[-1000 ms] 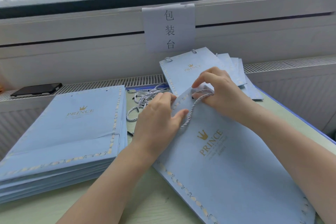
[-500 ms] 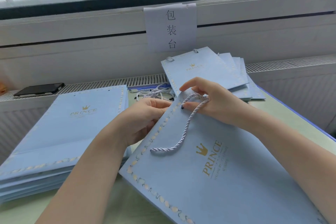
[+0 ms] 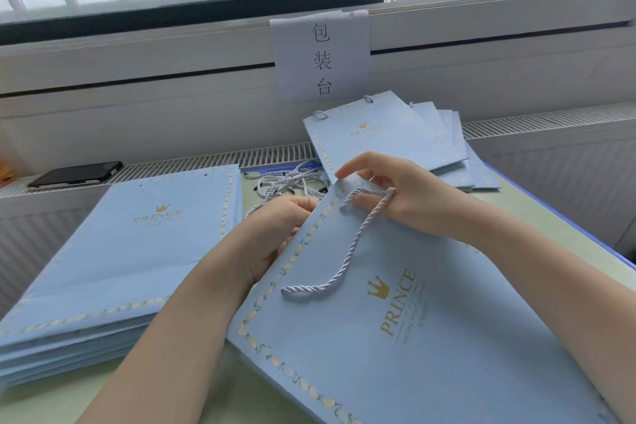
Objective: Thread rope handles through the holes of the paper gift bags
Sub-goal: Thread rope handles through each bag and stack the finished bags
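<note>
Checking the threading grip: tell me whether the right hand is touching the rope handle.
Touching. The head view shows the rope handle looped over the curled fingers of the right hand on the gift bag.

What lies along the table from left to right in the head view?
Phone → stack of unthreaded bags → loose rope handles → pile of finished bags.

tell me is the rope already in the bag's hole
In at one end: the twisted white rope handle enters a hole near the light blue paper bag's top; the rest lies loose.
</note>
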